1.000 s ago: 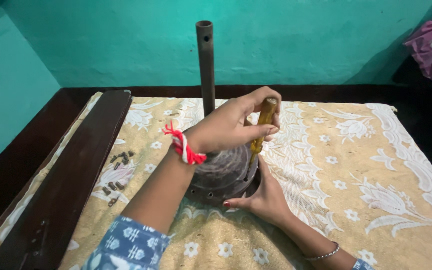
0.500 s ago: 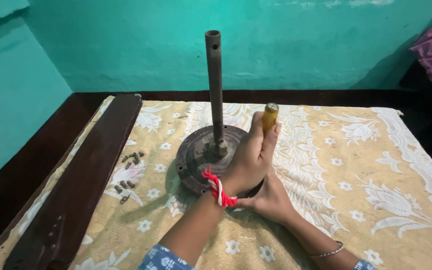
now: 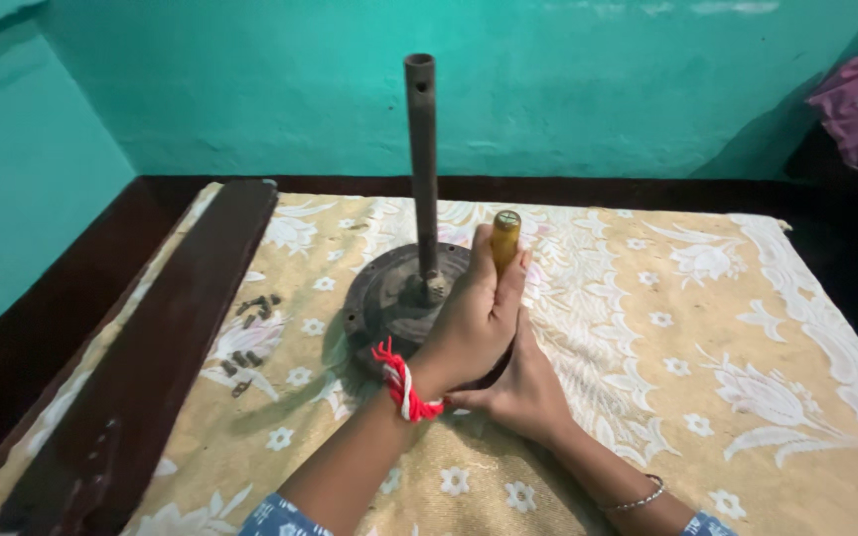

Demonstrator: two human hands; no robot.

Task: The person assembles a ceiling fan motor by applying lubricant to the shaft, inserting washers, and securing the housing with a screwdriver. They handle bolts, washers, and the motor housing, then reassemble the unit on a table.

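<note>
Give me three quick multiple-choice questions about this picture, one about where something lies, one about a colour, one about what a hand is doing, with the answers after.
1. Where do the small dark screws lie?
A. On the cloth between the dark wooden plank and the round metal base
B. On top of the round base
C. At the right edge of the cloth

2. What colour is the handle of the screwdriver?
A. Blue
B. Amber yellow
C. Black

3. What is the left hand doing?
A. Lying flat on the cloth
B. Gripping the upright metal shaft
C. Closed around the screwdriver handle

Answers:
1 A: they sit on the patterned cloth, right of the plank and left of the base.
2 B: the handle top is amber.
3 C: its fingers wrap the handle; the right hand rests beneath it.
</note>
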